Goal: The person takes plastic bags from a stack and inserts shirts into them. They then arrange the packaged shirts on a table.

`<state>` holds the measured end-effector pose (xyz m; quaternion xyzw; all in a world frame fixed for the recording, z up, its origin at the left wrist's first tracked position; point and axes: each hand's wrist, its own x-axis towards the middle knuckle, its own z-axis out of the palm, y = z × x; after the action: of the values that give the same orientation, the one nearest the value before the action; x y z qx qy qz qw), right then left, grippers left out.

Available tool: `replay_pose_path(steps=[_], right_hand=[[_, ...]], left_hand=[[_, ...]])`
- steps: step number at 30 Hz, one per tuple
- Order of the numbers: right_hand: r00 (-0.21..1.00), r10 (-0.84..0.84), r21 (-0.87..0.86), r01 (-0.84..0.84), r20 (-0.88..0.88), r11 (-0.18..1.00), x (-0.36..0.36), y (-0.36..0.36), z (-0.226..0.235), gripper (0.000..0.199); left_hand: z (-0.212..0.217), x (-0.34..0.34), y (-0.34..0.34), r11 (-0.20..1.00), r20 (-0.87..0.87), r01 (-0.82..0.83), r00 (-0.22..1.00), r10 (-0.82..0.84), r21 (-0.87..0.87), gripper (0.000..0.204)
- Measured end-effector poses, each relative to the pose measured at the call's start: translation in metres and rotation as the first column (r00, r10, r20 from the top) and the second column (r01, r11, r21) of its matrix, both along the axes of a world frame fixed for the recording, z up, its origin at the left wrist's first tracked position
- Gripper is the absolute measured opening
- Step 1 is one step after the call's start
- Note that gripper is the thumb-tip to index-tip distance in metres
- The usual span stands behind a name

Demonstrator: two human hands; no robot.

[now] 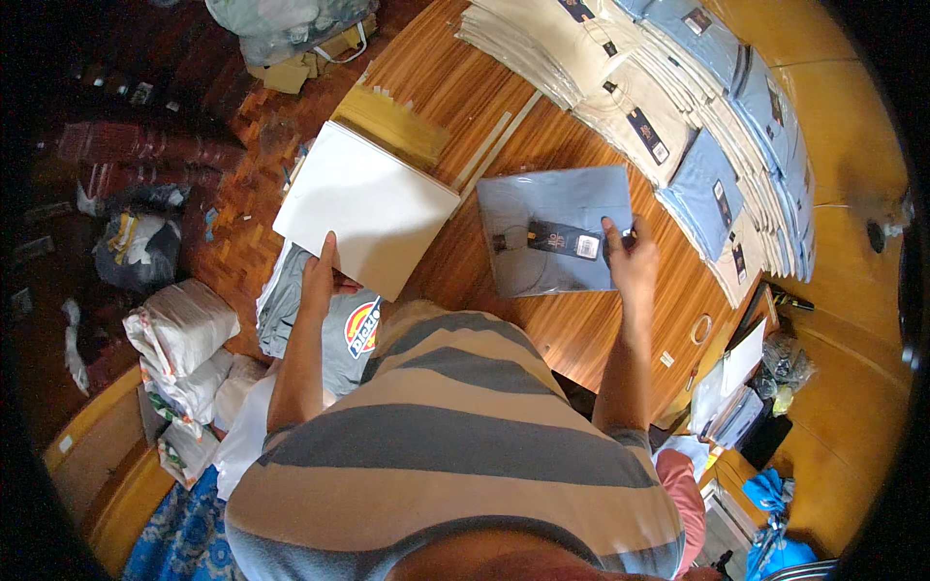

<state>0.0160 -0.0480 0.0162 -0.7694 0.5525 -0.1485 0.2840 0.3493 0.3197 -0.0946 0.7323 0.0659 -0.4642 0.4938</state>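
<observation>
My left hand (327, 273) grips the near edge of a white stack of card or paper sheets (373, 203), thumb on top and most fingers hidden beneath. My right hand (632, 259) is closed on the right edge of a folded blue garment (562, 198) in a clear plastic bag. A dark tag (547, 238) with a white label lies across the garment's front. The garment is above the wooden table (465, 261); whether it touches the top I cannot tell. Beneath the white sheets, a grey printed garment (334, 324) shows beside my left forearm.
Stacks of folded cream garments (620, 126) and blue garments (717, 179) line the table's far and right side. A yellowish sheet pile (397, 121) lies behind the white sheets. Plastic-wrapped bundles (184, 324) sit at left. Papers and bags (736, 407) crowd the right.
</observation>
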Motion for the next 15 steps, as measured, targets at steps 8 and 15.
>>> replay_pose_path(steps=[8, 15], right_hand=[[0.833, 0.191, -0.469, 0.090, 0.519, 0.879, 0.076, 0.004, 0.108, 0.023], [0.896, -0.098, 0.268, -0.025, 0.434, 0.963, 0.144, -0.007, -0.051, 0.045]], left_hand=[[0.021, -0.001, -0.017, 0.986, -0.068, 0.156, 0.986, -0.152, 0.060, 0.099], [0.042, 0.016, -0.014, 0.833, -0.279, 0.536, 0.828, -0.486, 0.139, 0.097]])
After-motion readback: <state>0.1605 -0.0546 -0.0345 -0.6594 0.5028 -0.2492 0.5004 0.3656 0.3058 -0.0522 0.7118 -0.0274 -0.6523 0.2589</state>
